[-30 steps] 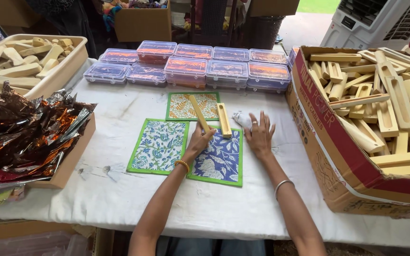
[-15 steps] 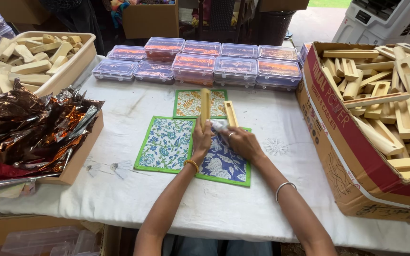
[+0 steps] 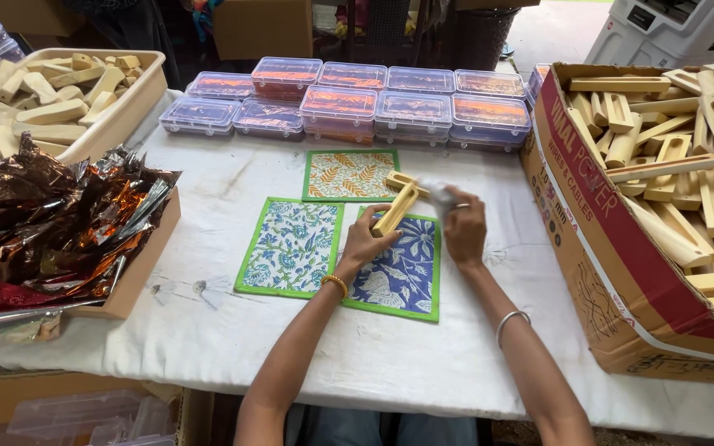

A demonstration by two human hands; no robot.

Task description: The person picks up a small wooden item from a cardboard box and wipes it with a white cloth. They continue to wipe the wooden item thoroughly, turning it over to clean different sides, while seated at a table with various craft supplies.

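Observation:
My left hand [image 3: 365, 242] grips a long wooden piece [image 3: 397, 208] tilted over a dark blue floral mat [image 3: 394, 272]. My right hand [image 3: 463, 227] is closed around a small pale cloth or wad [image 3: 437, 189] at the upper end of that piece. A second short wooden piece [image 3: 400, 179] lies just behind it. To the left lies a light blue floral mat with a green border [image 3: 291, 246], and behind it an orange leaf-pattern mat [image 3: 350, 174].
A white cloth covers the table [image 3: 373, 355]. A cardboard box of wooden pieces [image 3: 621, 239] stands at right. A tray of wooden blocks [image 3: 117, 116] and a box of crumpled foil [image 3: 43, 223] stand at left. Clear lidded plastic boxes [image 3: 349, 103] line the back.
My right hand came left from the table beside the mat and closed on the pale wad at the wooden piece's top. My left hand lifted and tilted the long piece.

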